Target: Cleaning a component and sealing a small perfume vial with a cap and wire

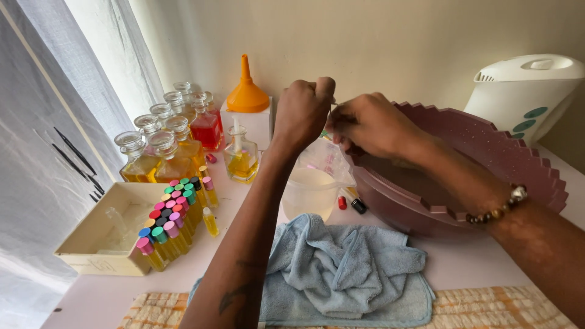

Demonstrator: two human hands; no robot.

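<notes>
Plastic measuring jug [311, 192], milky liquid inside, sits below my hands, left of maroon basin [487, 152]. My left hand [303, 113] is fisted, my right hand [365, 125] pinches closed; both grip something small and thin between them, can't tell what. Looks like a filling step; next needs steady aim. Far left: glass bottles [164, 152] of yellow and red liquid, small capped vials [173, 222] of yellow oil.

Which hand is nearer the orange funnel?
Left. The left hand is raised just right of the funnel, a small gap away. The right hand sits further right, over the basin rim.
</notes>
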